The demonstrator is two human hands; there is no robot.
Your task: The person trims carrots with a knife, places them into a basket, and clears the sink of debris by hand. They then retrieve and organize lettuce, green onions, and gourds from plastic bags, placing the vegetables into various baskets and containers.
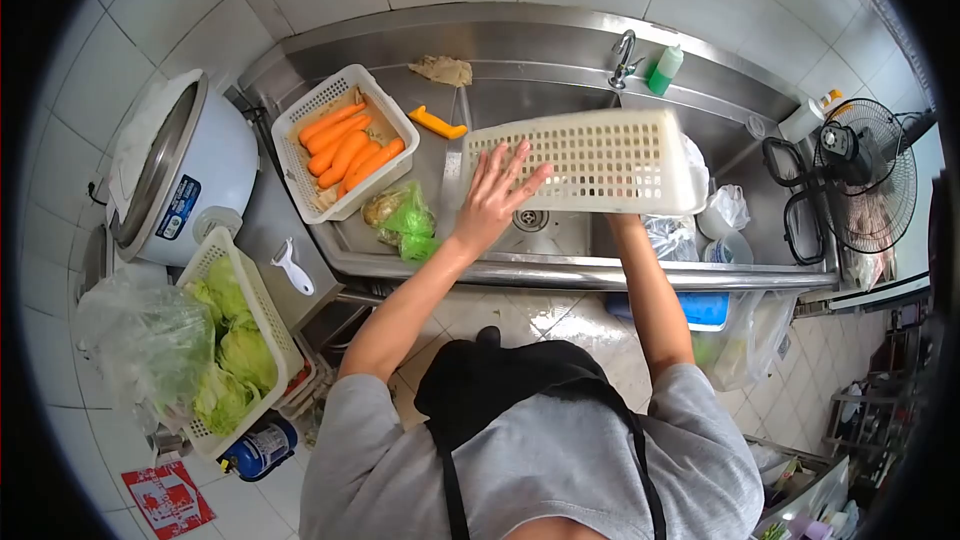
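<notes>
A white perforated plastic basket (600,162) is tilted over the steel sink, its holed face turned up. My left hand (498,195) lies against the left part of that face with its fingers spread. My right hand (625,225) is at the basket's lower edge; its fingers are hidden behind the basket. Left of the sink basin, a white basket (387,177) holds several peeled carrots (350,159). Between the two baskets lies a yellow-orange peeler-like tool (437,122). A green plastic bag (405,220) with something leafy rests nearer to me.
Behind the sink (560,240) stand a faucet (625,60) and a green bottle (665,71). At the left are a large cooker (190,170), a white peeler (292,268) and a lettuce basket (262,340). A black fan (865,175) stands at the right.
</notes>
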